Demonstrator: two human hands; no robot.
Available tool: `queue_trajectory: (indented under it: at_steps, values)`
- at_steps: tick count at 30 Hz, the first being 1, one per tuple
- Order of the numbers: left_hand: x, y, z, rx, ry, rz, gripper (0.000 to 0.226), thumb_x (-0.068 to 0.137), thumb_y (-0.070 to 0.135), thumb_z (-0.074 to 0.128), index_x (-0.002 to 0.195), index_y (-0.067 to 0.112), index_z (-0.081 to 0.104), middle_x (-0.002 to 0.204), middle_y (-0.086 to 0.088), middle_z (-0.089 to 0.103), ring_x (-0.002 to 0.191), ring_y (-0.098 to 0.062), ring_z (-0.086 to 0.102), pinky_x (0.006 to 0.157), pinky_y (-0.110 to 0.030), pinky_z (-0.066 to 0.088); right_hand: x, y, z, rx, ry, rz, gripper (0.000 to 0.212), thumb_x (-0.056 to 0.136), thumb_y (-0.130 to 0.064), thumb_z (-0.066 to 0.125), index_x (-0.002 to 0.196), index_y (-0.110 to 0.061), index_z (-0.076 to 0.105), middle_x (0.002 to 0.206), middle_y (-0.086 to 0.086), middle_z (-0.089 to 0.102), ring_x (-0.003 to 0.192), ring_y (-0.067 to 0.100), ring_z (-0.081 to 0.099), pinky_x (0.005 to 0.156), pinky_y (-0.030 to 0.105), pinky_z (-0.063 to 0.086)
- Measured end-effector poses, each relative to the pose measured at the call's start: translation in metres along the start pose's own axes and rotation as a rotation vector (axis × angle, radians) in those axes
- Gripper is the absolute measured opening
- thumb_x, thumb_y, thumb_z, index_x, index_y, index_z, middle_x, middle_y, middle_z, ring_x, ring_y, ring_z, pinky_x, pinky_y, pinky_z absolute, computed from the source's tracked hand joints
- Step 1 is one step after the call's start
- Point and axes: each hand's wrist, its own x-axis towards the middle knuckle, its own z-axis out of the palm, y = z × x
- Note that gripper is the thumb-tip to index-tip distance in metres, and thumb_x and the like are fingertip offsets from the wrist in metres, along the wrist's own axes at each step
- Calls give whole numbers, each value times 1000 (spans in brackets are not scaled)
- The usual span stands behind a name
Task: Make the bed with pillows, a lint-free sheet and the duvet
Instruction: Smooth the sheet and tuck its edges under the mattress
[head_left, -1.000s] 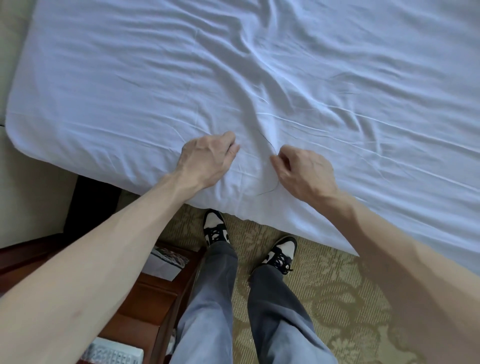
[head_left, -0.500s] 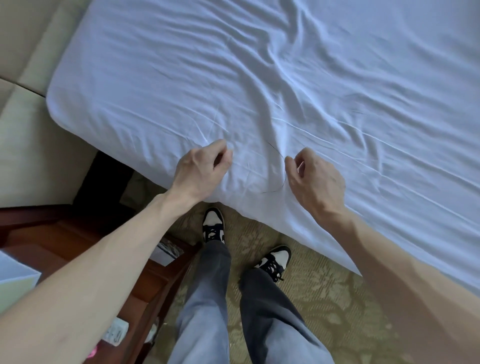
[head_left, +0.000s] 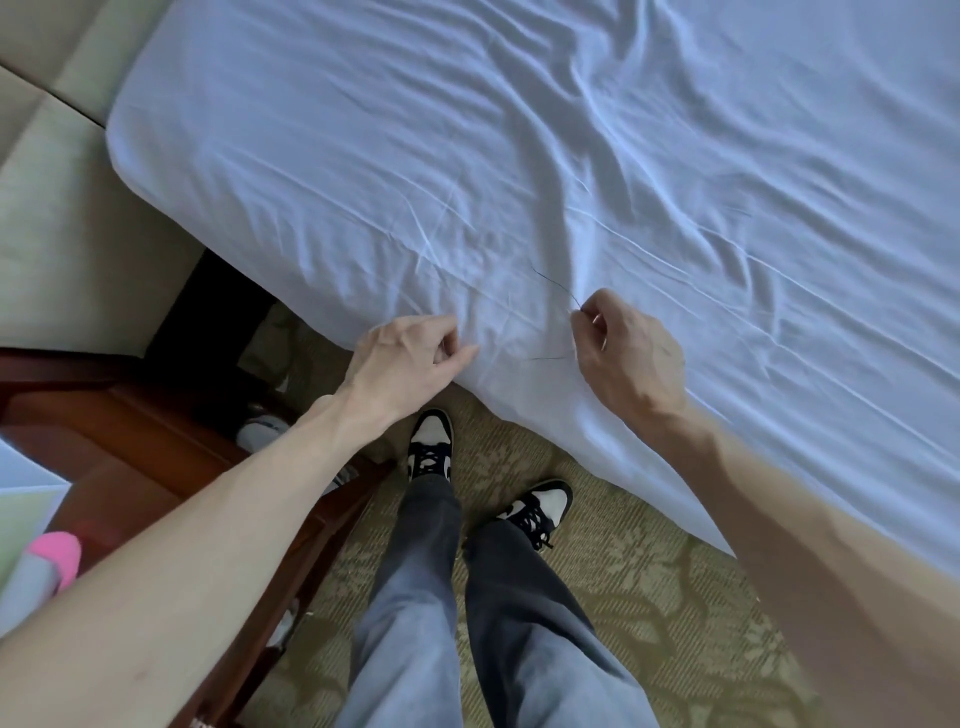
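Nightstand (head_left: 130, 441), dark red wood, sits far left with a pink-tipped object (head_left: 54, 558) at its near corner; a beige padded panel (head_left: 62, 249) is behind it. Left hand (head_left: 410, 358) is at the near mattress edge, fingers curled, thumb and forefinger pinching a small fold of the sheet (head_left: 467, 156). Sheet is white, wrinkled, spread over the mattress across the top and right of view, near edge draped over the side above the patterned carpet (head_left: 649, 571). Black-and-white shoes (head_left: 430, 447) stand on the carpet just beside the bed, between the two arms. A dark strand (head_left: 553, 283) lies on the sheet between the hands. Right hand (head_left: 628, 358) is closed on it, strand pinched between thumb and forefinger, other fingers curled in, just above the sheet.
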Motion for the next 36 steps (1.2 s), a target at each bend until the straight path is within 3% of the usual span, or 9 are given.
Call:
queue_trajectory:
  at_steps: [3,9,14,18,23,27,30,33,36]
  values:
    - [1,-6,-3,34,39,-16,39,94,65,57,85,27,56,76,13,57,78,-8,57,72,-28,39,-4,-5,1,28,10,-50,18,102,-33,48,90,-21,54,78,-7,63,73,25,56,63,37,43]
    - [14,-1,3,111,113,53,51,90,73,55,86,22,50,80,9,55,79,-13,52,73,-31,41,0,-32,12,96,-15,-202,18,101,-36,52,92,-22,57,80,-7,64,71,20,55,61,32,35]
    - [20,12,13,71,72,96,38,98,59,52,91,22,44,82,8,54,75,-15,53,67,-32,40,5,-38,23,3,-238,-173,23,102,-42,48,107,-26,63,86,-13,66,81,18,60,68,34,46]
    - [15,7,4,-46,-37,-20,15,94,40,54,99,27,51,81,13,54,82,-16,60,74,-36,46,3,-26,16,82,-177,-102,20,99,-33,50,110,-30,66,75,-15,63,80,18,63,69,35,50]
    - [6,7,-3,-59,-78,-77,34,96,59,44,95,26,53,84,12,58,84,-16,60,76,-38,45,1,-14,8,111,-117,-51,19,96,-27,52,108,-29,67,75,-18,59,82,16,61,67,32,45]
    - [8,15,5,98,-62,-30,54,96,74,39,96,21,49,88,6,58,83,-17,55,75,-37,41,4,-13,11,106,-134,-59,19,95,-27,53,106,-30,68,75,-17,59,81,17,63,69,34,49]
    - [11,20,16,158,83,0,43,106,56,38,91,16,46,77,3,55,70,-17,54,66,-35,38,4,-14,14,133,-136,-65,19,94,-25,52,105,-29,68,70,-17,58,76,16,61,70,37,52]
    - [19,24,19,120,133,-80,36,109,31,36,78,14,42,60,4,44,50,-11,39,57,-32,30,3,-14,16,124,-124,-71,21,95,-23,50,105,-28,68,67,-16,57,74,16,59,66,35,49]
    - [29,28,15,35,153,-187,37,105,26,36,71,13,44,55,3,45,46,-13,38,50,-31,27,0,-14,19,80,-123,-106,21,94,-24,50,106,-29,67,72,-14,59,75,16,59,64,32,44]
